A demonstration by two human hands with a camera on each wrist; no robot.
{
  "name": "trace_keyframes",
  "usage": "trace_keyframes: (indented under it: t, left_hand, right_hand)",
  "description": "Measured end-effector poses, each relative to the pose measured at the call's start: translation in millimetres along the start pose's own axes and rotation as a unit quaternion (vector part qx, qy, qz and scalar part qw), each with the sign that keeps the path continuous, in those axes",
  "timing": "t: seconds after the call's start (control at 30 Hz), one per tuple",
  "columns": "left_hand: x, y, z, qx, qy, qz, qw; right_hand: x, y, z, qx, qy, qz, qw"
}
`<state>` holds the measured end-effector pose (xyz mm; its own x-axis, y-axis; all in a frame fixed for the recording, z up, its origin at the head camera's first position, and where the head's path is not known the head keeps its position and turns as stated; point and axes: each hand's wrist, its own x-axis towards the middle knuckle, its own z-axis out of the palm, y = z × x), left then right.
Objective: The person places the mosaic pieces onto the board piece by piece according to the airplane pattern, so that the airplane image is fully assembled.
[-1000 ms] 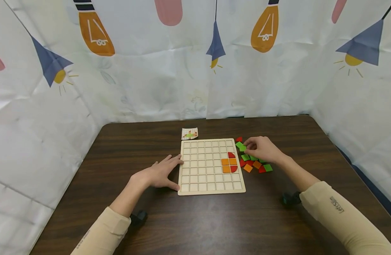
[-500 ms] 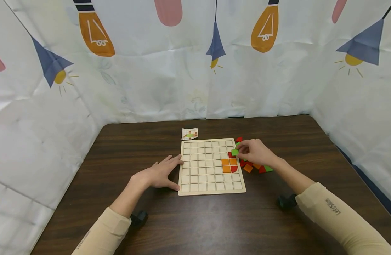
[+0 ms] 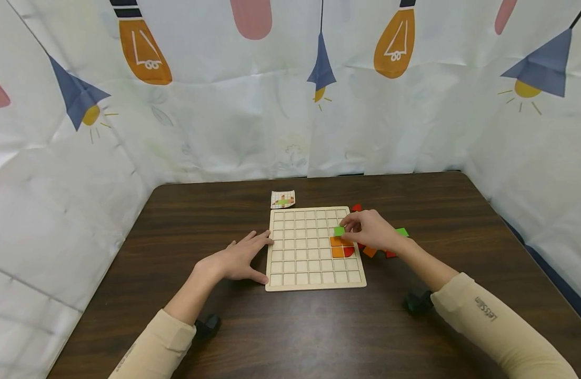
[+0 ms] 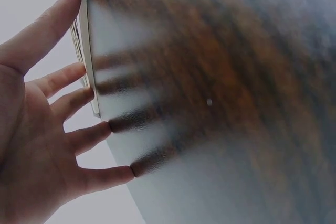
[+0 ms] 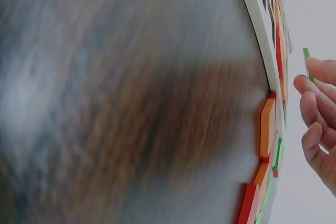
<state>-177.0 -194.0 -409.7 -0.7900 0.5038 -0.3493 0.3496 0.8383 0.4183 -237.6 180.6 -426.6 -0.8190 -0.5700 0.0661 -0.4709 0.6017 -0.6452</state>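
Note:
A pale wooden grid board [image 3: 302,263] lies on the dark table. My left hand [image 3: 240,258] is spread at its left edge, thumb and fingertips touching the rim, as the left wrist view [image 4: 52,129] also shows. Between thumb and fingertips my right hand [image 3: 371,229] pinches a green square tile [image 3: 339,231], held above the board's right side; in the right wrist view the green tile [image 5: 306,56] appears edge-on, off the surface. Below it, orange square tiles [image 3: 337,252] and a red quarter-round tile [image 3: 349,251] sit in the grid. The hand covers part of the upper red piece's place.
Right of the board lie loose red, orange and green tiles, among them a green tile [image 3: 402,231] and an orange tile [image 3: 370,251], partly hidden by the right hand. A small pattern card [image 3: 283,199] lies behind the board. A printed white curtain [image 3: 252,126] hangs behind the table.
My right hand has picked a green tile from the pile and carried it left over the board. A green tile at the pile's right has shifted. The left hand stays in place.

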Motion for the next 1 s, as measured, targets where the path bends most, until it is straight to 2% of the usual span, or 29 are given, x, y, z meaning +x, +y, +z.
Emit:
trace_keyframes:
  t: [0.3, 0.53, 1.0]
  left_hand:
    - [0.2, -1.1, 1.5, -0.001, 0.004, 0.001, 1.0000]
    - [0.9, -1.4, 1.9, -0.004, 0.006, 0.004, 1.0000]
    - [-0.1, 0.5, 1.3, -0.006, 0.007, 0.001, 1.0000]
  right_hand:
    - [5.6, -11.2, 7.8, 0.000, -0.014, 0.005, 0.9999]
    - [11.4, -13.4, 16.4, 0.012, -0.021, -0.014, 0.9996]
    - [16.6, -23.1, 21.2, -0.009, -0.024, -0.048, 0.9985]
